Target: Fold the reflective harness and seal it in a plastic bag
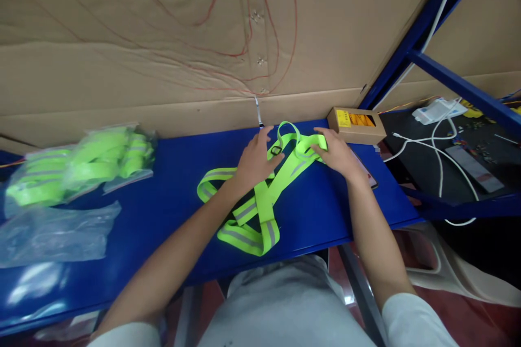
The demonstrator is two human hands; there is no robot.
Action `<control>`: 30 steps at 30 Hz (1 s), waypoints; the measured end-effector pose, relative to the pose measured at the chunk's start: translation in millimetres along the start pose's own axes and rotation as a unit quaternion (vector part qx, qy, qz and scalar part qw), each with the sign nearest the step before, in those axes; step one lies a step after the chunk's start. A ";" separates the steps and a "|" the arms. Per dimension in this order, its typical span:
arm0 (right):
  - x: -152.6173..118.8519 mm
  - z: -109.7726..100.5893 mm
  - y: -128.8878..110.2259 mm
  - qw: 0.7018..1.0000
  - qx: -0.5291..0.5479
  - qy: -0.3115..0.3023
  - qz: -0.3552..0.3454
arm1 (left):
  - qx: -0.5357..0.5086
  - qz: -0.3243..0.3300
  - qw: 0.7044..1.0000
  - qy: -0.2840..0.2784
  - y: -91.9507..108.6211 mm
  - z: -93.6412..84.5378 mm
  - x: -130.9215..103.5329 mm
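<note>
A neon yellow-green reflective vest (266, 203) made of elastic straps with grey stripes lies loosely looped on the blue table (171, 217). A small black buckle (276, 149) shows on one of its straps. Over the vest's upper left part is my left hand (257, 160), thumb and fingers apart, beside the buckle. My right hand (336, 153) has its thumb and fingers around the strap at the vest's upper right end. A thin strap loop stands up between the two hands.
Bagged neon vests (93, 160) and an empty clear plastic bag (61, 233) lie at left. Behind my right hand is a small cardboard box (356, 124); a phone (371, 179) lies partly under my forearm. White cables (439, 143) cross the black surface at right. Cardboard (163, 65) walls the back.
</note>
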State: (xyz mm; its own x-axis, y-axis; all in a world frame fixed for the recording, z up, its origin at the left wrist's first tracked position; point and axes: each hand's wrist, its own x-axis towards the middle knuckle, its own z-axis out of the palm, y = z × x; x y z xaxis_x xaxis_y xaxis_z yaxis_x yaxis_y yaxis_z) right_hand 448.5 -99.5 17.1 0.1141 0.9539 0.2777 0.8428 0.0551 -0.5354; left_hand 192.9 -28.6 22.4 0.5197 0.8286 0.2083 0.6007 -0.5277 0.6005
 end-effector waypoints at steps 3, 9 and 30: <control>1.5 0.3 -0.3 0.994 -0.056 0.037 0.081 | 0.126 0.004 0.991 -0.043 -17.4 -0.7 -39.5; 5.6 -2.9 4.2 0.967 -0.030 0.141 0.212 | 0.165 0.038 0.985 -0.042 -47.7 -18.4 -76.0; 8.0 8.6 0.6 0.933 0.292 0.027 0.207 | 0.273 0.127 0.952 -0.054 10.4 -22.6 -82.6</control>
State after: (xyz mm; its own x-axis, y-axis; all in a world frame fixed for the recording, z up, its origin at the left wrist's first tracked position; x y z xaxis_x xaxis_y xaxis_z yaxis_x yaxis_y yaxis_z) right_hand 445.4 -89.4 12.2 0.4067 0.9134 -0.0178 0.2909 -0.1480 -0.9452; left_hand 142.5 -98.4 28.9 0.7322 0.6525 0.1954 0.6581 -0.7516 0.0439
